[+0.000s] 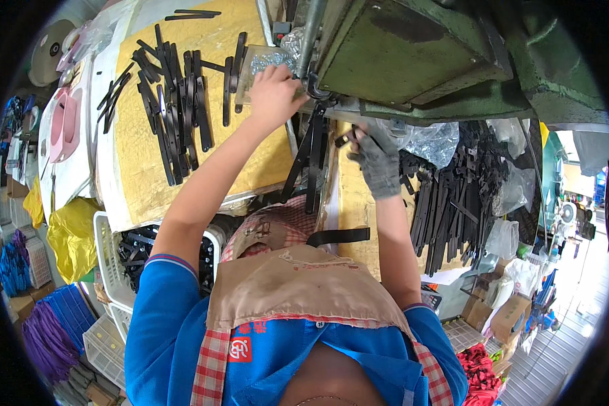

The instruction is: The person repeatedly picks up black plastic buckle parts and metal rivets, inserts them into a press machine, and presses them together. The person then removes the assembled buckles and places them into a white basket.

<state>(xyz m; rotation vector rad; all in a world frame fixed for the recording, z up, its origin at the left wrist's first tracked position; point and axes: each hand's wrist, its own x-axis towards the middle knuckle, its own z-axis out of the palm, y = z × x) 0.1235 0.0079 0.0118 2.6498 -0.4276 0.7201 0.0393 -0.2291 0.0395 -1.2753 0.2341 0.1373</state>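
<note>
My bare left hand (275,98) reaches over a clear shallow tray (245,91) that contains small silvery metal pieces (269,62). Its thumb stands apart from the fingers, and nothing shows in its grasp. In a grey glove, my right hand (375,162) pinches a small black piece (346,137) just right of the machine's working point. Between the two hands, joined black strips (310,159) hang down from the dark machine head (318,88). How they are held there is hidden.
A large green machine body (413,54) overhangs the far right. Black strips (176,101) are spread on the yellow board (135,40) at left. More black strips (446,216) and a clear bag (434,144) lie at right. A white basket (108,257) stands below the left table.
</note>
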